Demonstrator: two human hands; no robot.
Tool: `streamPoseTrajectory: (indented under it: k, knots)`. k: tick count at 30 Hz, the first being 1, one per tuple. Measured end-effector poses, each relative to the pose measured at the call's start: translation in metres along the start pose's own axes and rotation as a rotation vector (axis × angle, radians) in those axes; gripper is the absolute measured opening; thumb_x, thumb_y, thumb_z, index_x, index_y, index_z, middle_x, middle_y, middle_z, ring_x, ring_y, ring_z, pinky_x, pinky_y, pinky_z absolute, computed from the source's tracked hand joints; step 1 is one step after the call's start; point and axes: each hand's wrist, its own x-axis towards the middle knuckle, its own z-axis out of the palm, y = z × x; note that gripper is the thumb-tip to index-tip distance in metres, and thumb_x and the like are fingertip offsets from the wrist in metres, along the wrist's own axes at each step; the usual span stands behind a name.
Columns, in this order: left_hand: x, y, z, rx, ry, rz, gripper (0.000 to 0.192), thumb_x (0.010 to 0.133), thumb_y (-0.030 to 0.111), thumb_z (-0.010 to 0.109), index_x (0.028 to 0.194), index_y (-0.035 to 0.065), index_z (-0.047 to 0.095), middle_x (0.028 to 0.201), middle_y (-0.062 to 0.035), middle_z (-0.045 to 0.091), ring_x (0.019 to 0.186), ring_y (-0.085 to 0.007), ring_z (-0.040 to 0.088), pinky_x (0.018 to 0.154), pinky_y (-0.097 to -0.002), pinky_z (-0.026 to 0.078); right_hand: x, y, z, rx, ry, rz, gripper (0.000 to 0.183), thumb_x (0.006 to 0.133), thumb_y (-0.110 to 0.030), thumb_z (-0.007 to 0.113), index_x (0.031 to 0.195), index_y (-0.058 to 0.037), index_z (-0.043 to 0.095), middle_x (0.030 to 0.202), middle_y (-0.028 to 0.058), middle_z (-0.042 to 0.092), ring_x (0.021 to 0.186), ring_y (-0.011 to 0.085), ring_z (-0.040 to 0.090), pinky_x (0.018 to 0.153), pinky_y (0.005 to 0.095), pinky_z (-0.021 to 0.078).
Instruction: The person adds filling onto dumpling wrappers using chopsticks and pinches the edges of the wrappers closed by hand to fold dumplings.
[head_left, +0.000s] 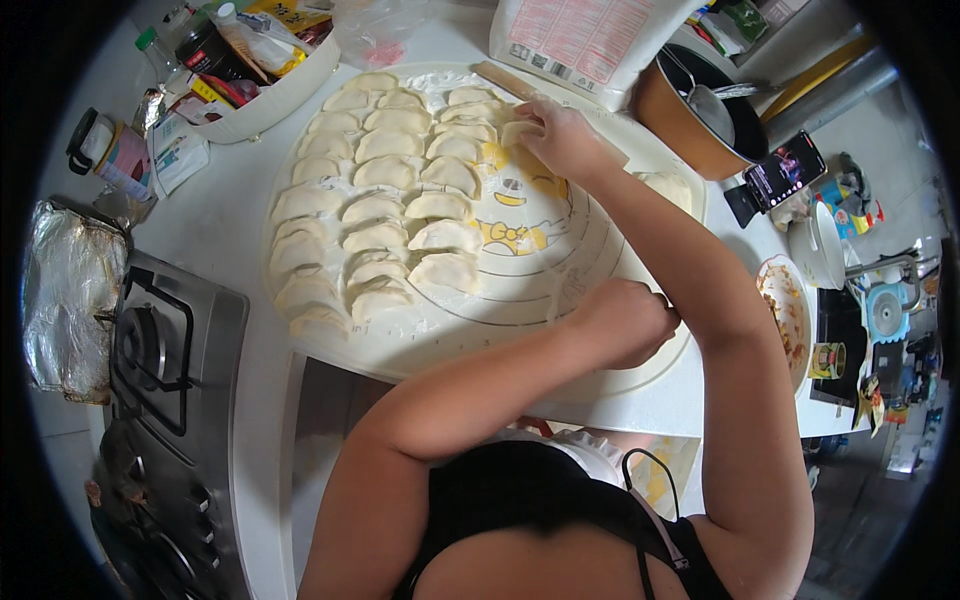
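Note:
My right hand (562, 142) reaches across the silicone mat (517, 292), its fingers closed around a pale dumpling (516, 133) just above the mat's far part. Left of it, several folded dumplings (390, 146) lie in three columns. My left hand (630, 324) is curled into a fist over the near right of the mat, below my right forearm; its palm is hidden, so I cannot see whether anything is inside. A wooden rolling pin (504, 81) lies beyond my right fingers. Partly behind my right forearm sits a lump of dough (666, 189).
A white bag (581, 45) and an orange pot (679, 124) with a strainer stand at the back. A phone (791, 169) on a stand and a filling-smeared bowl (796, 330) are on the right. The left has a gas stove (217, 330) and a basket (281, 105) of seasonings.

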Motion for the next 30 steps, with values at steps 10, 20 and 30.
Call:
streamPoseTrajectory:
  k: [10,20,30]
  knots:
    - [0.003,0.002,0.0,0.02,0.026,0.048,0.012,0.078,0.02,0.058,0.077,0.0084,0.06,0.067,-0.0081,0.061,0.062,-0.0266,0.06,0.055,-0.0389,0.048,0.007,0.002,0.001,0.026,-0.012,-0.106,0.034,0.077,-0.021,0.062,0.11,-0.0098,0.059,0.101,0.0086,0.063,0.097,0.0253,0.057,0.085,0.0346,0.045]
    - [0.001,0.001,-0.004,-0.017,0.069,-0.005,0.015,0.08,0.024,0.057,0.073,0.011,0.061,0.069,-0.0078,0.061,0.07,-0.0273,0.061,0.062,-0.0407,0.047,-0.034,0.037,-0.097,-0.181,-0.05,-0.021,0.023,0.083,-0.022,0.058,0.099,-0.0057,0.064,0.09,0.012,0.065,0.084,0.0241,0.063,0.074,0.0326,0.0483]
    - [0.004,0.001,-0.001,-0.03,0.072,-0.049,0.014,0.081,0.025,0.056,0.078,0.0134,0.063,0.067,-0.0076,0.061,0.066,-0.0279,0.06,0.059,-0.0398,0.047,-0.079,0.101,-0.111,-0.396,-0.26,0.077,0.03,0.08,-0.023,0.058,0.106,-0.007,0.062,0.102,0.0143,0.06,0.1,0.0315,0.053,0.088,0.0383,0.0414]
